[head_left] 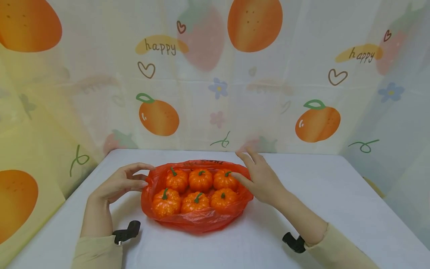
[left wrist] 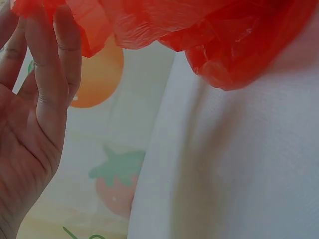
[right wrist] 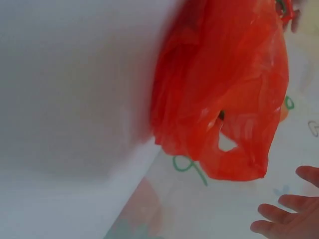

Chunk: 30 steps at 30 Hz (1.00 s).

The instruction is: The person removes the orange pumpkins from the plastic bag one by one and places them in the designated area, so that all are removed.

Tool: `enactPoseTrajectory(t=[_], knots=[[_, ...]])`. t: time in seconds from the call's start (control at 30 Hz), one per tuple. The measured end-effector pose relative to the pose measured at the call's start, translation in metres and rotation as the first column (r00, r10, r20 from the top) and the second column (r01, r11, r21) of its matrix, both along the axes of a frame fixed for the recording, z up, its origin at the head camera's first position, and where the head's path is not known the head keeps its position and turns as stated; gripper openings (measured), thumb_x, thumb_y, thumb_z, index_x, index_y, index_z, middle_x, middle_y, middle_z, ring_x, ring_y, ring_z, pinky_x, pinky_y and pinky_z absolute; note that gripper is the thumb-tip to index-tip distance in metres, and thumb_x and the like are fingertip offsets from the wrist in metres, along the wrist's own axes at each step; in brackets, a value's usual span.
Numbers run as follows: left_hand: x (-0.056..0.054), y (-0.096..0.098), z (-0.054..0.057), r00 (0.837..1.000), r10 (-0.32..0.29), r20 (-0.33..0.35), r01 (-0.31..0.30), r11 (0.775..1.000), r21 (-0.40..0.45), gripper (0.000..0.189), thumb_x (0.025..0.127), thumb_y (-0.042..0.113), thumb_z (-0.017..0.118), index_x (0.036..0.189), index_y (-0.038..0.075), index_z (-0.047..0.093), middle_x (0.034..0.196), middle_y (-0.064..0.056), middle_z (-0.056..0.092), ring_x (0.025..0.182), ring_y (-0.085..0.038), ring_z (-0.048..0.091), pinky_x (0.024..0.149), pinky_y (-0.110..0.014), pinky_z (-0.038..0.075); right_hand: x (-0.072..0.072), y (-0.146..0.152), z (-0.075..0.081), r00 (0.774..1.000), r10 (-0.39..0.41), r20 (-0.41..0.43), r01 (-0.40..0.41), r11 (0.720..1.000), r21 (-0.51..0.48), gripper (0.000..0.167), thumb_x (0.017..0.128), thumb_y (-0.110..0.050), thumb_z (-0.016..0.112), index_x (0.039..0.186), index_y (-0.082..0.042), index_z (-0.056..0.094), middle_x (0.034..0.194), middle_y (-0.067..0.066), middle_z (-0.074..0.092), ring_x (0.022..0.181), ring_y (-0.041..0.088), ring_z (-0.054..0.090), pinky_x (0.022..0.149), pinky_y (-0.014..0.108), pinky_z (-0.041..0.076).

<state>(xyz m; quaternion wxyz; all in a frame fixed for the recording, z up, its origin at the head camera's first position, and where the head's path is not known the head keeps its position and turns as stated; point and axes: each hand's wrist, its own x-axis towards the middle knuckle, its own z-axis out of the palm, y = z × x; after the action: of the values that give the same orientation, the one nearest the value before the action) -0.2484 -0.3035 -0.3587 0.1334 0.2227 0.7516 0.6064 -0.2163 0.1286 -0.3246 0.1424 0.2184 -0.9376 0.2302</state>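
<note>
An open red plastic bag [head_left: 201,224] sits on the white table, holding several small orange pumpkins with green stems, such as the front left pumpkin [head_left: 167,203] and the back middle pumpkin [head_left: 200,181]. My left hand [head_left: 117,183] is at the bag's left rim, its fingers mostly straight and touching the plastic. In the left wrist view, red film [left wrist: 149,22] partly covers those fingertips. My right hand [head_left: 262,179] is spread beside the bag's right rim and holds nothing. The right wrist view shows its fingers [right wrist: 274,213] apart from the plastic.
A white-covered table [head_left: 319,194] lies beneath the bag. Behind it hangs a pale curtain [head_left: 252,112] printed with fruit and hearts. Black camera mounts are on the left wrist [head_left: 127,232] and the right wrist [head_left: 293,243].
</note>
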Motion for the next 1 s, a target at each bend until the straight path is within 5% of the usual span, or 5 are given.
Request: enactPoseTrajectory(t=[0.37, 0.63, 1.0], knots=[[-0.003, 0.002, -0.004, 1.0, -0.029, 0.001, 0.029, 1.0, -0.011, 0.036, 0.093, 0.001, 0.059, 0.128, 0.005, 0.062, 0.138, 0.015, 0.058, 0.101, -0.012, 0.067, 0.083, -0.03, 0.059, 0.003, -0.031, -0.004, 0.993, 0.087, 0.075, -0.083, 0.995, -0.054, 0.062, 0.096, -0.052, 0.055, 0.149, -0.023, 0.042, 0.163, 0.008, 0.027, 0.147, 0.035, 0.035, 0.112, 0.059, 0.041], [-0.002, 0.001, -0.004, 1.0, -0.027, 0.004, 0.027, 1.0, -0.013, 0.034, 0.095, 0.002, 0.056, 0.128, 0.004, 0.063, 0.138, 0.018, 0.059, 0.104, -0.01, 0.069, 0.083, -0.029, 0.06, 0.001, -0.061, -0.002, 0.975, 0.165, 0.149, -0.155, 0.985, -0.075, 0.058, 0.097, -0.049, 0.055, 0.147, -0.022, 0.044, 0.162, 0.007, 0.031, 0.148, 0.031, 0.033, 0.116, 0.055, 0.037], [-0.002, 0.002, 0.0, 0.999, 0.037, -0.017, -0.037, 0.998, -0.057, 0.031, 0.098, 0.009, 0.056, 0.127, 0.001, 0.063, 0.133, 0.023, 0.061, 0.112, -0.001, 0.065, 0.087, -0.029, 0.059, -0.012, -0.104, -0.004, 0.897, 0.317, 0.309, -0.244, 0.937, -0.251, 0.048, 0.092, -0.039, 0.067, 0.136, -0.023, 0.055, 0.143, -0.004, 0.054, 0.136, 0.023, 0.049, 0.11, 0.047, 0.046]])
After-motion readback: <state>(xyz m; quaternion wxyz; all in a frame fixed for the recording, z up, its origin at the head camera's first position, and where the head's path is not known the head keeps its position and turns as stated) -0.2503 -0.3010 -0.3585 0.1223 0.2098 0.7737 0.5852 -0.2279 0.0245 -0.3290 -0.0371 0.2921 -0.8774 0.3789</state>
